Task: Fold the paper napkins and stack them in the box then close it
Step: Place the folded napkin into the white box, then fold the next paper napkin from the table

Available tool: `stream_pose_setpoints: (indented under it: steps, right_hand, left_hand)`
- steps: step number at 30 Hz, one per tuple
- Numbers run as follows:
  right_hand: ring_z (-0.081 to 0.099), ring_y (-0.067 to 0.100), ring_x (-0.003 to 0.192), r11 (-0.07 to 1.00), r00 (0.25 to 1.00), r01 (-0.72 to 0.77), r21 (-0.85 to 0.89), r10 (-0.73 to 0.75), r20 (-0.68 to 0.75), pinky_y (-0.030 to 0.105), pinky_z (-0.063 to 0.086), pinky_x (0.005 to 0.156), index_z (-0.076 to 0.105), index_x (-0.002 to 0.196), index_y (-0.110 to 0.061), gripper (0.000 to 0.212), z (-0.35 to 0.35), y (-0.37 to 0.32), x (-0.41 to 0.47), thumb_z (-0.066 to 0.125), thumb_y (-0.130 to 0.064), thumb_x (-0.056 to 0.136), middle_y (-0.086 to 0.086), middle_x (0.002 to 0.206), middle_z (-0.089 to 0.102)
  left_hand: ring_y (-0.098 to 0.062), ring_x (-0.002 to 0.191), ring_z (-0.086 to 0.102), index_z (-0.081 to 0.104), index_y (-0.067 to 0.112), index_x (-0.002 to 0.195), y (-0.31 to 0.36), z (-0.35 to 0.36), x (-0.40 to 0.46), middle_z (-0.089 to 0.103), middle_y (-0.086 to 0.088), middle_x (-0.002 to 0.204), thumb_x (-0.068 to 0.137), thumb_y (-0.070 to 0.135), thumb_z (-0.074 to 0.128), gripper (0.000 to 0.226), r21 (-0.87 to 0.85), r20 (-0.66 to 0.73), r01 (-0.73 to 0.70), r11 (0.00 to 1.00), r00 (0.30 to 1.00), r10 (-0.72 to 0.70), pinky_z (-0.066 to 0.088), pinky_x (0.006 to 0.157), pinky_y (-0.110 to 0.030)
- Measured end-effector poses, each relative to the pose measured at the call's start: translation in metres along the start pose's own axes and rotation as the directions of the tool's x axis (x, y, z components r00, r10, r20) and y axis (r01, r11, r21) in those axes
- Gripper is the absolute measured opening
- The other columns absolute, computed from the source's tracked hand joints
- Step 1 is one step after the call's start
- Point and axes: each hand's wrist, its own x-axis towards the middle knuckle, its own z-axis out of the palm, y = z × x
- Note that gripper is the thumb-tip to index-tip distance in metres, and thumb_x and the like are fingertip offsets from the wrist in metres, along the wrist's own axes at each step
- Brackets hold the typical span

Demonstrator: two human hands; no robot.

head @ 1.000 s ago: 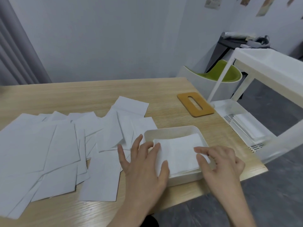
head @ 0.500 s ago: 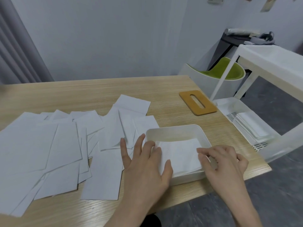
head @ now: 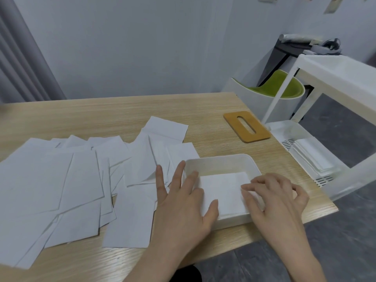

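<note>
Folded napkins (head: 222,192) lie in the white box (head: 227,159). Beside them, the left hand (head: 183,202) presses flat with fingers spread, and the right hand (head: 278,198) curls its fingertips onto their right edge.

Paper, plastic and wood, all matt

Soft matt paper napkins (head: 81,180) lie on the pale wood-grain table (head: 122,112); the white box (head: 234,160) looks like smooth plastic, the slotted lid (head: 247,126) like matt brown wood.

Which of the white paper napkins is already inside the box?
The folded white paper napkin lying in the white plastic box, between both hands; all the others lie loose on the wooden table.
</note>
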Motion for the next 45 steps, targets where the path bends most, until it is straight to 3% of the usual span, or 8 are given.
stream_pose_setpoints:
  steps: [4, 10, 15, 23, 28, 34, 41, 45]
  right_hand:
    - [0.038, 0.01, 0.13, 0.999, 0.994, -0.004, -0.037, 0.008, 0.113, 0.044, 0.002, 0.109, 0.071, 0.082, -0.036, 0.021, -0.001, -0.002, 0.002, 0.054, -0.037, 0.093, -0.022, 0.095, 0.065]
    - [0.02, 0.003, 0.137, 0.992, 0.97, -0.045, -0.12, 0.072, 0.232, 0.043, -0.03, 0.107, 0.068, 0.079, -0.03, 0.061, 0.003, -0.004, 0.002, 0.013, -0.047, 0.095, -0.019, 0.089, 0.065]
    - [0.019, 0.005, 0.137, 0.985, 0.961, -0.027, -0.173, 0.073, 0.265, 0.046, -0.03, 0.106, 0.069, 0.092, -0.04, 0.063, 0.005, -0.006, 0.004, 0.006, -0.045, 0.095, -0.03, 0.093, 0.059]
    - [0.017, 0.01, 0.137, 0.974, 0.933, -0.011, -0.225, 0.092, 0.349, 0.044, -0.035, 0.098, 0.069, 0.089, -0.039, 0.063, 0.005, -0.007, 0.012, 0.007, -0.047, 0.096, -0.029, 0.095, 0.056]
    - [0.022, 0.007, 0.136, 0.975, 0.942, -0.128, -0.18, 0.176, 0.285, 0.048, -0.025, 0.106, 0.063, 0.076, -0.043, 0.043, 0.001, -0.018, 0.012, 0.026, -0.058, 0.093, -0.029, 0.103, 0.055]
    - [0.026, 0.012, 0.139, 0.992, 0.992, -0.095, -0.084, 0.101, 0.071, 0.046, -0.015, 0.111, 0.067, 0.106, -0.038, 0.023, 0.003, -0.04, 0.007, 0.053, -0.046, 0.089, -0.012, 0.121, 0.056]
    - [0.026, 0.015, 0.138, 0.975, 0.995, 0.097, 0.2, -0.103, 0.017, 0.034, 0.018, 0.103, 0.066, 0.111, -0.027, 0.033, 0.015, -0.089, 0.011, 0.048, -0.041, 0.087, -0.012, 0.122, 0.055]
    - [0.022, 0.009, 0.138, 0.936, 0.981, 0.184, 0.3, -0.196, 0.009, 0.027, 0.018, 0.101, 0.065, 0.113, -0.028, 0.026, 0.027, -0.121, 0.012, 0.054, -0.037, 0.091, -0.014, 0.123, 0.053]
  left_hand:
    - [-0.026, 0.145, 0.033, 0.076, 0.022, 0.08, -0.002, -0.003, 0.004, 0.066, 0.015, 0.099, 0.089, 0.057, 0.028, 0.06, 0.031, 0.023, -0.022, 0.999, 1.0, 0.021, -0.022, 0.114, -0.053]
    - [-0.023, 0.151, 0.013, 0.077, 0.022, 0.09, -0.003, -0.006, 0.007, 0.063, 0.014, 0.093, 0.088, 0.062, 0.013, 0.076, 0.081, 0.085, -0.053, 0.995, 0.995, 0.046, -0.034, 0.108, -0.051]
    - [-0.025, 0.152, 0.008, 0.078, 0.019, 0.092, -0.003, -0.006, 0.01, 0.062, 0.009, 0.088, 0.088, 0.061, 0.006, 0.084, 0.112, 0.136, -0.104, 0.988, 0.987, 0.088, -0.036, 0.106, -0.05]
    - [-0.026, 0.148, 0.022, 0.078, 0.011, 0.09, -0.006, -0.002, 0.012, 0.063, -0.001, 0.084, 0.09, 0.059, 0.01, 0.083, 0.064, 0.115, -0.16, 0.985, 0.982, 0.152, -0.034, 0.108, -0.049]
    - [-0.024, 0.142, 0.036, 0.077, 0.018, 0.089, -0.008, -0.005, 0.006, 0.067, -0.001, 0.108, 0.092, 0.054, 0.025, 0.064, 0.017, 0.058, -0.137, 0.99, 0.989, 0.136, -0.019, 0.116, -0.053]
    - [-0.017, 0.128, 0.055, 0.072, 0.025, 0.113, -0.026, -0.014, -0.004, 0.064, -0.001, 0.129, 0.091, 0.049, 0.041, 0.045, -0.171, -0.162, -0.068, 0.983, 0.986, 0.04, 0.01, 0.112, -0.056]
    - [-0.005, 0.135, 0.042, 0.062, 0.03, 0.129, -0.076, -0.022, -0.018, 0.052, 0.007, 0.141, 0.093, 0.049, 0.028, 0.053, -0.243, -0.083, 0.115, 0.963, 0.987, -0.139, -0.006, 0.121, -0.045]
    - [-0.002, 0.138, 0.036, 0.056, 0.033, 0.135, -0.105, -0.023, -0.028, 0.044, 0.01, 0.146, 0.093, 0.046, 0.03, 0.051, -0.25, -0.056, 0.179, 0.951, 0.978, -0.199, -0.011, 0.119, -0.033]
